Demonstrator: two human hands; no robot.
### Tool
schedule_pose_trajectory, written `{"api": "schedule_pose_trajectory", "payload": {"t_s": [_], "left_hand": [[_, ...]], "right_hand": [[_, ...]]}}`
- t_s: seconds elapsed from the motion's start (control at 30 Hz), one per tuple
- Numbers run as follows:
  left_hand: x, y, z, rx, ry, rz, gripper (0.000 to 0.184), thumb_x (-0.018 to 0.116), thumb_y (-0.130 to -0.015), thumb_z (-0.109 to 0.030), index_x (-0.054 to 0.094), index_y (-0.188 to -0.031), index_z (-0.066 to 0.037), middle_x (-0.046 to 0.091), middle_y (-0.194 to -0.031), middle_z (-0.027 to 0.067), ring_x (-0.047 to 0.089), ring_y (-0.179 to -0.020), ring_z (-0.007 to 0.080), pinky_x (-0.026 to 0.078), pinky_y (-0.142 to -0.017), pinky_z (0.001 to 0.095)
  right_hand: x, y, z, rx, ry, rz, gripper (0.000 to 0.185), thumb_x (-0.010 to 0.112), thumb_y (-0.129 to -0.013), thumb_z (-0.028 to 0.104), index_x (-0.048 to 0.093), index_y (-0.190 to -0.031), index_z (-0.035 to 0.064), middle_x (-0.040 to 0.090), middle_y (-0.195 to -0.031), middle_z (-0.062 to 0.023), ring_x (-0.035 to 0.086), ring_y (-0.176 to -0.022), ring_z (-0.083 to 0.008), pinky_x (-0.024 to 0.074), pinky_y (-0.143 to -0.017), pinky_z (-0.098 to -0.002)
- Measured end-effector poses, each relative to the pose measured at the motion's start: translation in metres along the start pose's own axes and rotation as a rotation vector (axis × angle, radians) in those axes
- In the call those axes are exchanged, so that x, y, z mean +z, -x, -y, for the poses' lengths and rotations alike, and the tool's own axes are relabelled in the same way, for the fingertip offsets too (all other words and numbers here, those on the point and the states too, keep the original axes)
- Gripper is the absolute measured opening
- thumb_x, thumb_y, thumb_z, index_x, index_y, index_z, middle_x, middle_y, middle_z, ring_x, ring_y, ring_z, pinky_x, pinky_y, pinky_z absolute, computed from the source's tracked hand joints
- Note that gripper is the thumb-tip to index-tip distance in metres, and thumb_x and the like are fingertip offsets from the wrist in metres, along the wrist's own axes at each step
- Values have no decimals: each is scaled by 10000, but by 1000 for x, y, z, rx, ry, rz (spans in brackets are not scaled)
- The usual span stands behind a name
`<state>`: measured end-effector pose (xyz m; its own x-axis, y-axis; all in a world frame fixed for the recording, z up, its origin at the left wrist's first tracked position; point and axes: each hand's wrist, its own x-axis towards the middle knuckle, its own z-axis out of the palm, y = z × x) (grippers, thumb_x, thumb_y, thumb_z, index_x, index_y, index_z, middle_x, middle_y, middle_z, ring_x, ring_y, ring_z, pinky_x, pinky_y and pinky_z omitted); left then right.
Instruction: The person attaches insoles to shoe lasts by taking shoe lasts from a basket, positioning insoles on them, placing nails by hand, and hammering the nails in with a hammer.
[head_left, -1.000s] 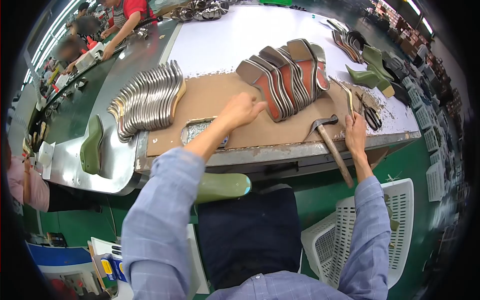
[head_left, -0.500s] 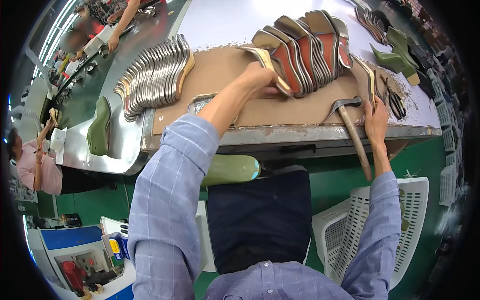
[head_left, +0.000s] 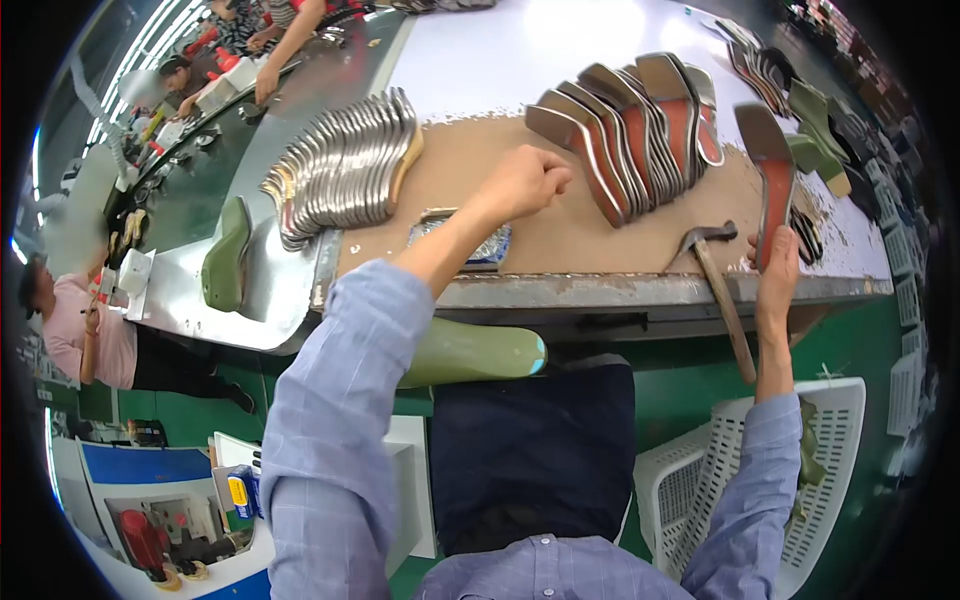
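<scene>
My right hand (head_left: 778, 268) is closed round the narrow end of a curved shoe insole (head_left: 772, 165), with a brown wide end and red face, held upright near the table's right edge. My left hand (head_left: 530, 183) hovers over the brown board, its fingers curled and nothing showing in them. Just right of it leans a row of similar red-faced insoles (head_left: 640, 135). A second row of insoles with shiny edges (head_left: 345, 165) stands to the left. The hammer (head_left: 722, 295) lies over the front edge beside my right hand. Partly hidden behind that hand are black-handled scissors (head_left: 806, 236).
A small tray (head_left: 487, 247) sits behind my left forearm. Green shoe lasts stand on the metal table (head_left: 226, 255) and at the far right (head_left: 815, 115). A larger green form (head_left: 475, 352) juts out below the edge. White baskets (head_left: 735, 440) stand below. Co-workers are at left.
My left hand has let go of the insole at the row's left end and lifted away. My right hand has turned its insole so the red face shows. The view has shifted slightly.
</scene>
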<state>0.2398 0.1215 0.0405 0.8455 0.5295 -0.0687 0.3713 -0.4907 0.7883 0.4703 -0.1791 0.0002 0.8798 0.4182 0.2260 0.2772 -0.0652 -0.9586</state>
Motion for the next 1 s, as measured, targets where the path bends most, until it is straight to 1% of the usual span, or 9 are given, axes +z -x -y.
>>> {"api": "schedule_pose_trajectory", "payload": {"t_s": [0.07, 0.13, 0.17, 0.33, 0.57, 0.73, 0.8, 0.9, 1.0], "left_hand": [[-30, 15, 29, 175, -494, -272, 306, 641, -870, -238, 666, -1094, -31, 672, -1046, 154, 670, -845, 272, 534, -737, 383], [-65, 39, 54, 159, -994, -634, 300, 705, -808, -239, 641, -1029, -47, 620, -975, 140, 640, -866, 309, 526, -731, 423], [-79, 51, 63, -36, -994, -539, 341, 749, -764, -254, 608, -986, -37, 585, -974, 154, 632, -864, 322, 533, -729, 427], [-93, 48, 128, -194, -1165, -606, 283, 733, -713, -186, 610, -914, -30, 591, -934, 177, 648, -848, 348, 547, -702, 436], [-111, 59, 100, -136, -1015, -657, 236, 654, -767, -211, 646, -854, 8, 650, -878, 193, 668, -783, 355, 539, -703, 456], [-112, 59, 69, -143, -12, -1136, 350, 628, -888, -313, 590, -883, 34, 631, -823, 144, 617, -728, 264, 487, -697, 371], [-83, 82, 34, 86, 123, -1049, 321, 548, -964, -283, 510, -926, 34, 599, -823, 132, 571, -742, 211, 462, -690, 349], [-14, 146, -29, 217, 172, -720, 222, 539, -952, -210, 466, -977, -2, 593, -815, 206, 620, -753, 372, 471, -655, 452], [-3, 187, -51, 362, 145, -373, 272, 600, -888, -115, 454, -1083, 7, 556, -1033, 207, 620, -871, 388, 486, -732, 447]], "right_hand": [[-14, -18, -18, 32, 55, 29, 373, 442, -1022, 340, 539, -1153, 5, 622, -965, -94, 571, -833, -154, 460, -755, -301], [-19, -25, -41, -305, 745, -112, 406, 480, -999, 294, 505, -1249, -25, 599, -1070, -163, 576, -958, -261, 456, -861, -365], [-16, -19, -37, -424, 913, -215, 449, 523, -969, 238, 464, -1322, -32, 559, -1175, -209, 538, -1063, -336, 411, -960, -401], [38, 52, 39, -263, 359, -21, 405, 522, -975, 181, 468, -1325, -15, 556, -1241, -181, 537, -1105, -255, 395, -981, -354], [92, 112, 76, -291, 6, 270, 382, 499, -989, 131, 443, -1343, 0, 576, -1134, -120, 547, -1061, -180, 427, -957, -321], [131, 124, 106, -212, -159, 476, 403, 459, -1016, 192, 416, -1370, 5, 561, -1172, -127, 555, -1051, -175, 433, -947, -325], [160, 128, 128, -95, -237, 503, 564, 398, -1025, 395, 328, -1450, 31, 578, -1170, -123, 573, -1028, -170, 447, -919, -301], [200, 140, 145, -110, -458, 595, 596, 438, -1015, 368, 238, -1469, 37, 552, -1206, -162, 563, -1057, -206, 428, -955, -350], [197, 155, 154, -181, -425, 670, 625, 538, -977, 291, 239, -1475, 60, 559, -1183, -168, 580, -1011, -238, 453, -920, -347]]}}
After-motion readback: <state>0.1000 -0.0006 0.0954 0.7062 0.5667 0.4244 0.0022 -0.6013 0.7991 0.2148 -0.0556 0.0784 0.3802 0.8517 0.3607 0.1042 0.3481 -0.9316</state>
